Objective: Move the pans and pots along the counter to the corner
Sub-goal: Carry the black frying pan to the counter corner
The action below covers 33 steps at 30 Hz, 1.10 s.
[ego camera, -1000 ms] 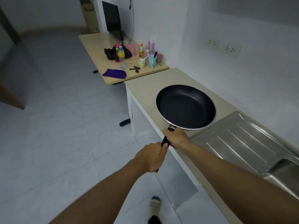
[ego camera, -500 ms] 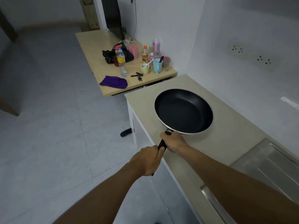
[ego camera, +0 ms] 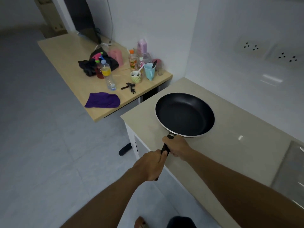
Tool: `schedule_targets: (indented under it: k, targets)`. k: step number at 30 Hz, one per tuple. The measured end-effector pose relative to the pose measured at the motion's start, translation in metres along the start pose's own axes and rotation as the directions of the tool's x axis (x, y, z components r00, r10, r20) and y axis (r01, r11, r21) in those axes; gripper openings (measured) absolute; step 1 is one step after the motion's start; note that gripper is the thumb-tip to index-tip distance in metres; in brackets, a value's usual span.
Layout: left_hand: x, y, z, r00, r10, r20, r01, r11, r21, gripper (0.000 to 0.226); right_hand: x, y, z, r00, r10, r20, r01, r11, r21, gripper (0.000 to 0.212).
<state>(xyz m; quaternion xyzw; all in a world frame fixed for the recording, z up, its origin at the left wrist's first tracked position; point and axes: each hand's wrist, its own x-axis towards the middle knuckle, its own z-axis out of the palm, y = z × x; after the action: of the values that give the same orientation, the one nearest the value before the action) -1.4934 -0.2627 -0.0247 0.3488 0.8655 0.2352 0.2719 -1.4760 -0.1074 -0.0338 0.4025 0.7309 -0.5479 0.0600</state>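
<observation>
Closest to the camera, two bare forearms reach forward over the pale floor tiles. The left hand (ego camera: 152,165) is wrapped in a full fist around the tail end of a slim black handle (ego camera: 165,148). Just beyond it, the right hand (ego camera: 176,148) curls its fingers tightly round the same handle, close to where it joins the bowl. Only a short stretch of handle shows between the two fists.

That handle belongs to a wide, shallow, black non-stick frying pan with a thin silver rim (ego camera: 185,114). It lies level over the smooth beige counter (ego camera: 230,137), toward the counter's far end and short of the corner where counter meets white wall. Whether its base touches the surface or hangs just above it cannot be told. To the right, the edge of a steel sink drainer (ego camera: 294,162) is in view.

The pan looks rigid, empty and only moderately heavy, though its broad bowl probably pulls the front downward, so a two-handed hold seems sensible. The handle is the natural place to grip. The coating inside likely scratches easily, and the base would probably slide freely on this glossy top.

Farther off stands a light wooden table (ego camera: 65,51) carrying a crumpled purple cloth (ego camera: 102,100), a clear plastic bottle with a yellow label (ego camera: 107,74) and a pale blue cup (ego camera: 149,70).
</observation>
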Motion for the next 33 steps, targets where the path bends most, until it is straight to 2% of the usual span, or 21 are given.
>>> schedule_targets:
  k: [9, 21, 33]
  targets:
    - [0.071, -0.036, -0.035, 0.995, 0.07, 0.075, -0.068, 0.997, -0.024, 0.05, 0.063, -0.029, 0.013, 0.995, 0.087, -0.057, -0.086, 0.996, 0.03, 0.028]
    - [0.171, -0.053, -0.056, 0.991, 0.046, 0.122, -0.045, 0.999, -0.012, 0.055, 0.159, -0.052, 0.009, 0.989, 0.103, -0.107, -0.095, 0.992, 0.078, 0.029]
    - [0.252, -0.08, -0.074, 0.948, -0.022, 0.318, -0.001, 0.997, 0.072, 0.046, 0.224, -0.072, 0.012, 0.988, 0.088, -0.128, -0.078, 0.994, 0.08, 0.029]
